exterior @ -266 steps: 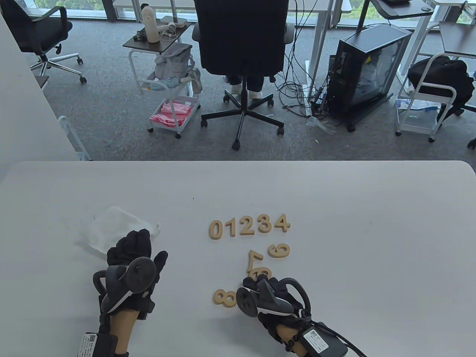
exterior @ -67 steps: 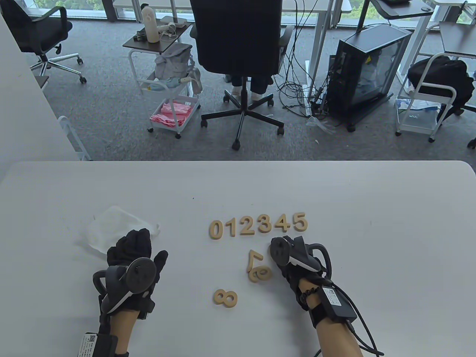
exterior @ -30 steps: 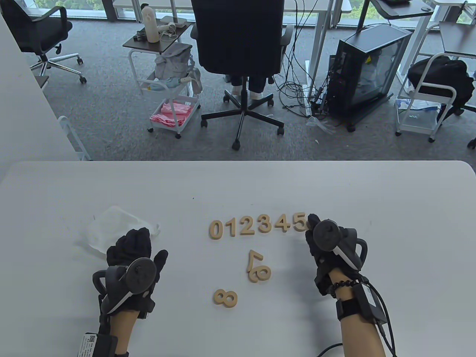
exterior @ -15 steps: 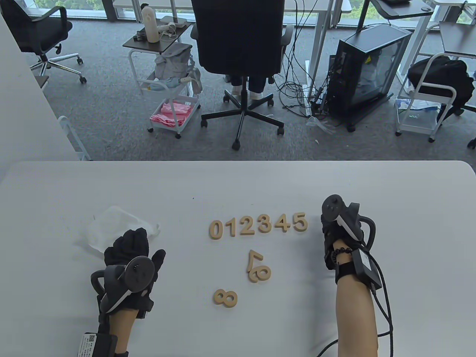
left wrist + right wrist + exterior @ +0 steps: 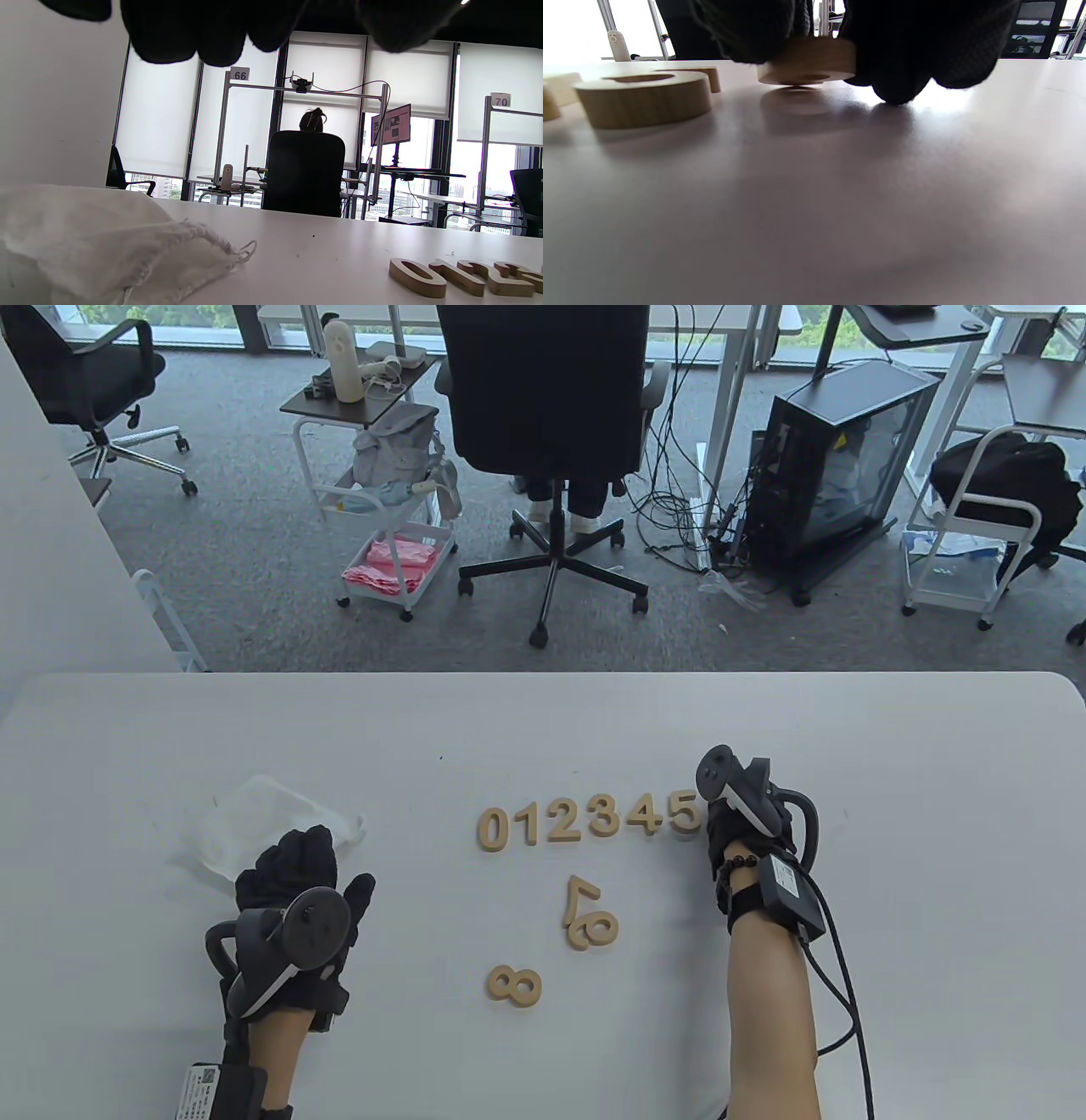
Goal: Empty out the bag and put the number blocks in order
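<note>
Taking the row of number blocks (image 5: 590,819) as my landmark, nearest me lies the 8 (image 5: 514,985), flat on the tabletop (image 5: 933,831), well short of the row. A little farther, between the 8 and the row, the 7 (image 5: 579,898) and the 9 (image 5: 593,931) lie touching each other, both turned askew. My left hand (image 5: 293,916) rests left of the row, its grip loosely curled and holding nothing, fingers on the near edge of the white bag (image 5: 254,823), which lies crumpled and flat. The row itself reads 0 to 5. At its right end my right hand (image 5: 747,827) pinches a wooden block (image 5: 808,61), just beside the 5 (image 5: 683,812), tilted with one edge off the tabletop; I cannot read its number. Beyond the tabletop stands a black office chair (image 5: 547,398).
</note>
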`<state>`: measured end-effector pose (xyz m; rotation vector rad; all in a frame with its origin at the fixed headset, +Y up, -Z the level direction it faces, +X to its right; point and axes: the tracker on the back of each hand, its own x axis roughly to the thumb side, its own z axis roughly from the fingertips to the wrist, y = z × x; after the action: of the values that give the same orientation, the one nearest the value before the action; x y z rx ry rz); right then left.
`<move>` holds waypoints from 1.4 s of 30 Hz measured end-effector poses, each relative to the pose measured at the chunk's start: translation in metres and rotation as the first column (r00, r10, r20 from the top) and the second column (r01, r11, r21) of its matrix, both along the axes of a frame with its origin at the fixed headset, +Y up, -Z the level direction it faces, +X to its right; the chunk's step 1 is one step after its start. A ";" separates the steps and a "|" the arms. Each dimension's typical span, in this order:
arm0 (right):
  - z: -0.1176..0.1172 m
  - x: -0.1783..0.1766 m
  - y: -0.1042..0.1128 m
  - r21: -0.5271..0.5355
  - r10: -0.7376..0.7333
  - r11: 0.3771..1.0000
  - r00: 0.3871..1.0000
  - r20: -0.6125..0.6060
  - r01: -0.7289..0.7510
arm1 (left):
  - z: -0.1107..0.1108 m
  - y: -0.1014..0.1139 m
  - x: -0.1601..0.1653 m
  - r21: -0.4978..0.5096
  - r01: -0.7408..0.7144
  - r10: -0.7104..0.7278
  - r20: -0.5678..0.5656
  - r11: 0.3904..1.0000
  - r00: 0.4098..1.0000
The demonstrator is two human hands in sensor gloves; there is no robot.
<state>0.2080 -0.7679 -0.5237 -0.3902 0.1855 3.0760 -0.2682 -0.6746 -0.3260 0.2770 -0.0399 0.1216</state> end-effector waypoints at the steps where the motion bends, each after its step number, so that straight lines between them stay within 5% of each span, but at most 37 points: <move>1: 0.000 -0.001 0.000 -0.001 0.009 1.000 1.000 -0.004 -0.009 | 0.000 0.000 0.000 0.000 0.000 0.000 0.000 1.000 1.000; 17: 0.005 -0.003 0.001 -0.007 0.015 1.000 1.000 0.013 -0.015 | 0.000 0.000 -0.002 0.007 -0.012 0.012 0.004 1.000 1.000; 25: 0.031 -0.024 0.052 0.147 -0.046 0.987 0.996 -0.078 0.057 | 0.000 0.000 -0.001 0.016 -0.014 0.014 0.013 1.000 1.000; 31: 0.071 -0.081 0.077 0.069 -0.136 0.983 0.931 -0.339 0.169 | 0.002 0.001 0.001 0.022 -0.021 0.021 0.029 1.000 0.999; 37: 0.110 -0.152 0.060 -0.071 -0.063 0.997 0.827 -0.559 0.028 | 0.002 0.001 0.003 0.027 -0.028 0.027 0.047 0.999 0.999; 42: 0.117 -0.184 0.031 -0.151 -0.014 0.984 0.810 -0.586 -0.091 | 0.002 0.001 0.004 0.029 -0.031 0.029 0.057 0.999 0.998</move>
<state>0.0237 -0.7366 -0.4072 0.5860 0.4642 3.1184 -0.2644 -0.6738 -0.3239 0.3044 -0.0935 0.1588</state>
